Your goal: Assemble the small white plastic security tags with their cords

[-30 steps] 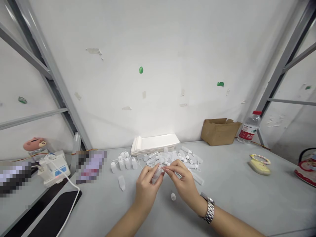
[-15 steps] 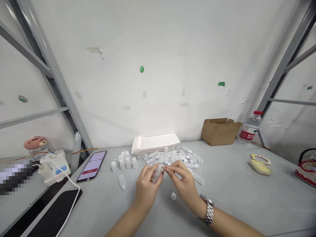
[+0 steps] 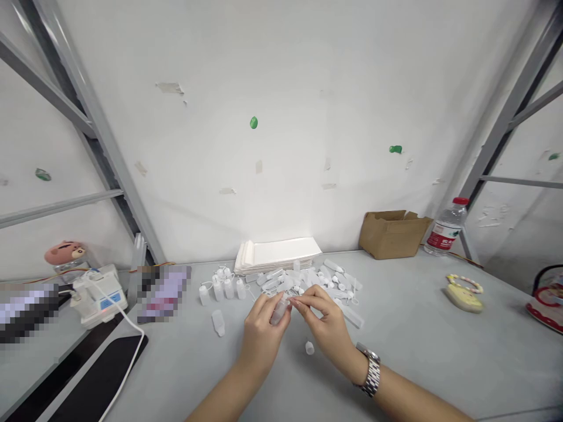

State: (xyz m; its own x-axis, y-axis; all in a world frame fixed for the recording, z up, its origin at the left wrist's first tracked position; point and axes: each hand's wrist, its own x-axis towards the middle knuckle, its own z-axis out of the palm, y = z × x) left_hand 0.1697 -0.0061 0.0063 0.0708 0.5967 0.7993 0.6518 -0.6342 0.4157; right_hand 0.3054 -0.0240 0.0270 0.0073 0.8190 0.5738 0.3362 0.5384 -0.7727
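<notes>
Several capped plastic bottles point(image 3: 228, 288) stand apart from a loose heap of bottle parts point(image 3: 308, 280), while the left hand point(image 3: 261, 331) clamps another bottle point(image 3: 279, 312) and the right hand point(image 3: 325, 316) pinches its top, fingers point(image 3: 299, 302) together.

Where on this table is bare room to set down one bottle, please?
Bare grey tabletop lies right of the right hand, before the yellow object. Another patch lies between the lying bottle and the white cable. Crowded: behind the hands, where bottles heap before the paper stack.
</notes>
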